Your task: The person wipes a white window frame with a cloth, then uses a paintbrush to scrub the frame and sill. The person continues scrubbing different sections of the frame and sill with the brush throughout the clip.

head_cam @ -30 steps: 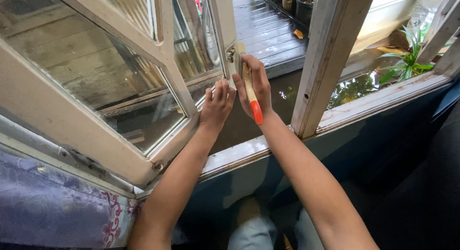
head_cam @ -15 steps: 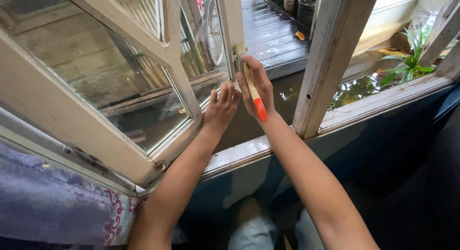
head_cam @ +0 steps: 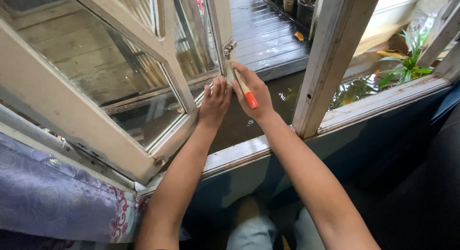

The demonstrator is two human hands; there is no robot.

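The right hand (head_cam: 256, 94) grips a paintbrush (head_cam: 243, 88) against the open window frame's (head_cam: 221, 34) outer edge. It looks light and stiff, best held mid-handle. The left hand (head_cam: 214, 104) rests flat, fingers together, on the frame's lower corner.

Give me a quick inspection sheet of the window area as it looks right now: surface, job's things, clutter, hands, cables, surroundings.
Surface: white window sill, paint worn, runs under both forearms.
Job's things: paintbrush with wooden handle and orange tip, bristle end against the edge of the open window sash; metal latch just above it.
Clutter: nothing seen on the sill.
Hands: right hand grips the paintbrush; left hand flat against the sash frame, fingers up.
Cables: nothing seen.
Surroundings: dark water below the opening, dark plank deck beyond, green plant at right, patterned purple cloth at lower left.
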